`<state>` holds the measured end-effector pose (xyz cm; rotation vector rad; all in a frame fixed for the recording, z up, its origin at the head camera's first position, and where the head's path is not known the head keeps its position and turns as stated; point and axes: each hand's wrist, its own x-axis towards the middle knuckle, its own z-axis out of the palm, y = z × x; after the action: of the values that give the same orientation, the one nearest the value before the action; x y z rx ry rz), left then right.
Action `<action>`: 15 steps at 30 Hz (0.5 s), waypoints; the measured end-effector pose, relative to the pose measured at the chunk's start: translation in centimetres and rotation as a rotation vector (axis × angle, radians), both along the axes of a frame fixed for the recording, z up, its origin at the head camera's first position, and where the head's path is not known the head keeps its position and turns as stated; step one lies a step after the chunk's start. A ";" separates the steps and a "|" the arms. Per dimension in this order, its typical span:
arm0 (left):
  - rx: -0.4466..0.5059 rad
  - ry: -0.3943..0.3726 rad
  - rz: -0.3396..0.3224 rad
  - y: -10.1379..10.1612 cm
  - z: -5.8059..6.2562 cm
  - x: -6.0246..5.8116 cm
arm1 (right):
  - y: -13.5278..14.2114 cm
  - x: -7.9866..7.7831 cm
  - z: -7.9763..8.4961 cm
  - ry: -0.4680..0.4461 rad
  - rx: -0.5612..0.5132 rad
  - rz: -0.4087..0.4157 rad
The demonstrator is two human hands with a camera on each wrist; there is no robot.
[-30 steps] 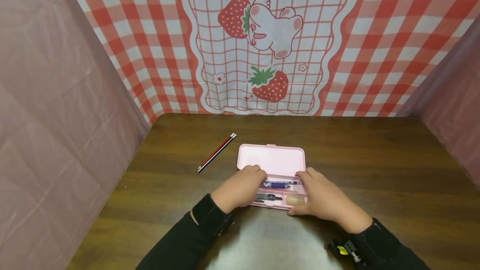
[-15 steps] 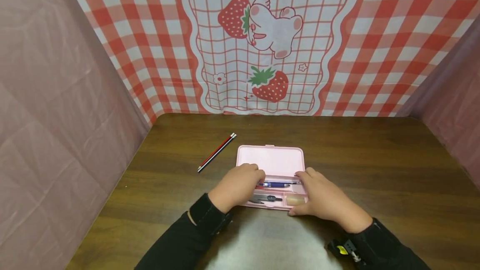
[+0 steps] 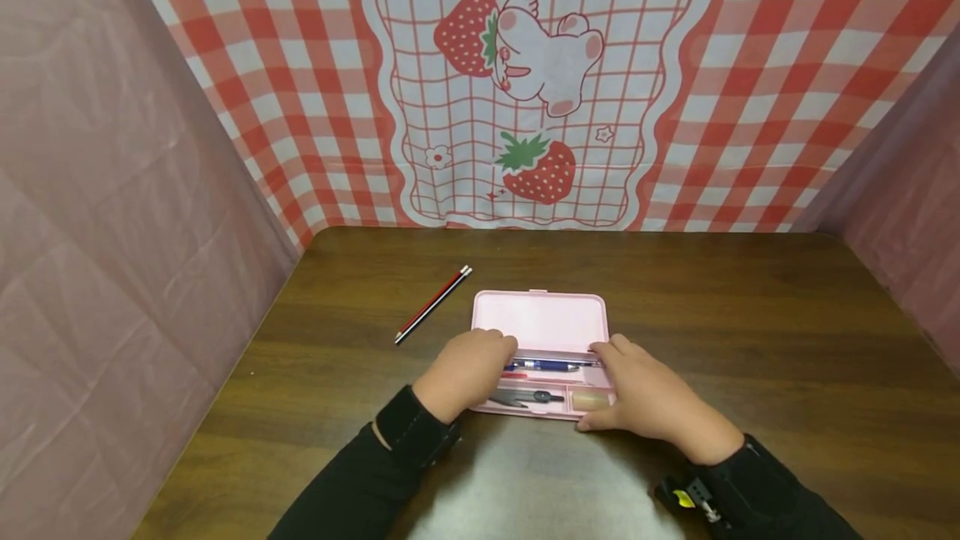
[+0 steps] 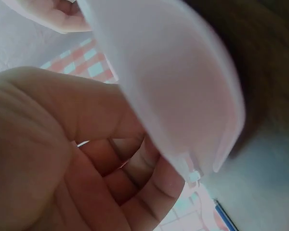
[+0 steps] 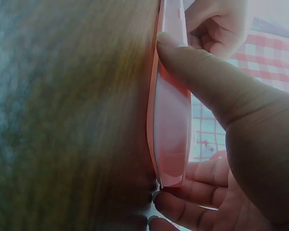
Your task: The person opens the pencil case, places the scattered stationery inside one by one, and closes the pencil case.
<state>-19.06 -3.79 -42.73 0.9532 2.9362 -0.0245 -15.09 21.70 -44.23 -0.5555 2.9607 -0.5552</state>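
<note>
A pink pencil case (image 3: pixel 540 319) lies with its lid raised back. Inside are a blue pen (image 3: pixel 551 365), a drawing compass (image 3: pixel 542 397) and a beige block like an eraser (image 3: pixel 590 400). My left hand (image 3: pixel 467 369) is over the case's left end. In the left wrist view its fingers (image 4: pixel 156 192) curl behind the case's pink end wall (image 4: pixel 178 86); I cannot tell whether they pinch a pen. My right hand (image 3: pixel 648 394) grips the right end, thumb (image 5: pixel 202 65) at the front edge and fingers round the back.
Two striped pencils (image 3: pixel 433 307), one red and one black, lie side by side on the brown wooden table (image 3: pixel 750 332), left of the case. Behind the table hangs a red checked cloth (image 3: pixel 540 90); pink curtains (image 3: pixel 150 232) stand at the sides.
My left hand has slid left along the case, uncovering more of the blue pen and the compass. The lid has shifted slightly left. My right hand stays in place.
</note>
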 end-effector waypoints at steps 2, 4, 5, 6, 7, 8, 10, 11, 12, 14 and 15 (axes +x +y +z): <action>0.003 -0.011 -0.003 0.0 0.1 0.0 | 0.0 0.0 0.0 -0.001 -0.001 0.001; 0.007 -0.015 -0.006 0.0 0.1 0.0 | 0.0 0.0 0.0 0.000 -0.001 0.001; 0.009 -0.014 -0.006 0.0 0.2 -0.1 | 0.0 0.0 0.0 0.000 -0.001 0.001; 0.011 -0.011 -0.006 0.0 0.2 -0.1 | 0.0 -0.1 0.0 0.001 -0.001 0.000; 0.013 -0.007 -0.005 -0.1 0.2 -0.1 | 0.0 0.0 0.0 0.000 -0.001 -0.001; 0.017 -0.002 -0.004 -0.1 0.2 -0.1 | 0.0 0.0 0.0 0.001 -0.001 -0.001; 0.025 0.007 0.003 -0.2 0.2 -0.1 | 0.0 0.0 0.1 -0.002 -0.001 -0.003; 0.027 0.013 0.007 -0.2 0.2 -0.1 | 0.0 0.0 0.1 -0.003 -0.001 -0.004; 0.028 0.015 0.011 -0.2 0.2 -0.1 | 0.0 0.0 0.1 -0.006 -0.001 -0.004; 0.028 0.017 0.015 -0.3 0.1 -0.1 | 0.0 0.0 0.1 -0.008 -0.002 -0.005; 0.024 0.019 0.015 -0.3 0.1 -0.2 | 0.0 0.0 0.1 -0.010 -0.002 -0.005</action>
<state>-19.22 -4.10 -42.67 0.9395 2.9676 0.0025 -15.09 21.68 -44.15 -0.5437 2.9535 -0.5597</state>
